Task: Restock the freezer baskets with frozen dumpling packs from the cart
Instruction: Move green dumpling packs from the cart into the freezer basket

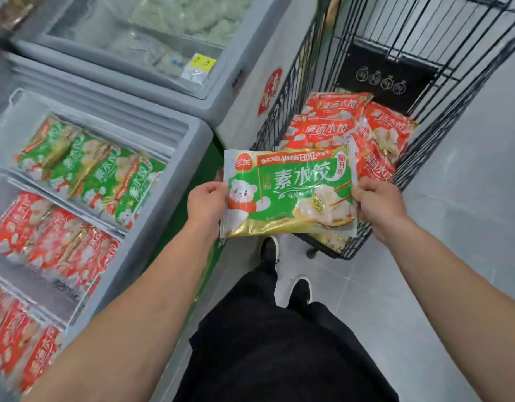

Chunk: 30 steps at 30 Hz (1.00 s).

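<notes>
Head view: left hand (206, 202) and right hand (376, 202) each grasp one green dumpling pack (289, 191); four green packs (88, 169) stand in the freezer basket (24, 103).

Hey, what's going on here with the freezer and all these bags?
A person is restocking a chest freezer from a wire cart. Both hands grip one green dumpling pack by its side edges, left hand and right hand, holding it in the air in front of the cart. Red packs still lie in the cart. In the freezer, one basket holds green packs and the nearer baskets hold more red packs.
</notes>
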Available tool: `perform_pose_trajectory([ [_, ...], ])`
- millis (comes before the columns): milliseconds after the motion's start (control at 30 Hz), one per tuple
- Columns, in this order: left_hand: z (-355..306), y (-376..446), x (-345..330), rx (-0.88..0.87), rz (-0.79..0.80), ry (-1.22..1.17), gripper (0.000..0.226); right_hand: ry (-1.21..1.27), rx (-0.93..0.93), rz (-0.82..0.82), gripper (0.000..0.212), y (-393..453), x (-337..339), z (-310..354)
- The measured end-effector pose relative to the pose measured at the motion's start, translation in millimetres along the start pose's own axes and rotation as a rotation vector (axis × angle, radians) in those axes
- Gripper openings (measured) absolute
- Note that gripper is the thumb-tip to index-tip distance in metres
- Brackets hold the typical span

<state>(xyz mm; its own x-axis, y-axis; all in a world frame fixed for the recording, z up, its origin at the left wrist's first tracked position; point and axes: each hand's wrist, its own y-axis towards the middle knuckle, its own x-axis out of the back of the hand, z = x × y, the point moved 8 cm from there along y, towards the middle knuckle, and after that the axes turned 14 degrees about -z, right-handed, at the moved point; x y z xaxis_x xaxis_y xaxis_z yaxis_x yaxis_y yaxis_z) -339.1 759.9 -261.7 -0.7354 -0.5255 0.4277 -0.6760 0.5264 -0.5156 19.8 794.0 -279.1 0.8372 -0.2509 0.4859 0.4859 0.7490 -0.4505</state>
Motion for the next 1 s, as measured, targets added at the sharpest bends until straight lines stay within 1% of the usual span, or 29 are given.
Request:
perform_pose_trajectory([
  [100,6,8,58,0.006,-0.084,-0.060,0.018,-0.036,0.092,0.125,0.016,-20,-36,30],
  [200,10,10,112,0.018,-0.183,-0.109,0.015,-0.072,0.170,0.207,0.011,-47,-74,61],
  [233,11,7,131,0.032,-0.220,-0.138,0.017,-0.092,0.200,0.229,0.010,-57,-89,70],
  [267,11,4,143,0.036,-0.251,-0.148,0.022,-0.107,0.219,0.243,0.012,-65,-98,78],
  [333,15,1,174,0.033,-0.310,-0.176,0.028,-0.156,0.278,0.276,0.023,-84,-124,94],
  [433,28,10,225,0.023,-0.385,-0.223,0.028,-0.203,0.351,0.313,0.022,-120,-175,114],
  [500,38,19,254,0.025,-0.412,-0.238,0.028,-0.235,0.406,0.340,0.014,-143,-204,123],
  [600,69,43,317,0.068,-0.467,-0.243,0.027,-0.328,0.556,0.418,0.014,-198,-268,138],
  [667,85,59,336,0.084,-0.454,-0.254,0.023,-0.346,0.613,0.418,0.013,-218,-295,152],
  [733,89,77,363,0.082,-0.471,-0.262,0.018,-0.334,0.612,0.419,0.011,-236,-327,160],
  [800,97,95,385,0.102,-0.484,-0.256,0.023,-0.339,0.623,0.428,0.014,-254,-356,167],
  [900,102,109,407,0.139,-0.508,-0.235,0.019,-0.377,0.624,0.455,0.011,-267,-389,172],
  [1000,102,125,420,0.154,-0.515,-0.258,0.018,-0.389,0.613,0.453,0.019,-273,-419,179],
])
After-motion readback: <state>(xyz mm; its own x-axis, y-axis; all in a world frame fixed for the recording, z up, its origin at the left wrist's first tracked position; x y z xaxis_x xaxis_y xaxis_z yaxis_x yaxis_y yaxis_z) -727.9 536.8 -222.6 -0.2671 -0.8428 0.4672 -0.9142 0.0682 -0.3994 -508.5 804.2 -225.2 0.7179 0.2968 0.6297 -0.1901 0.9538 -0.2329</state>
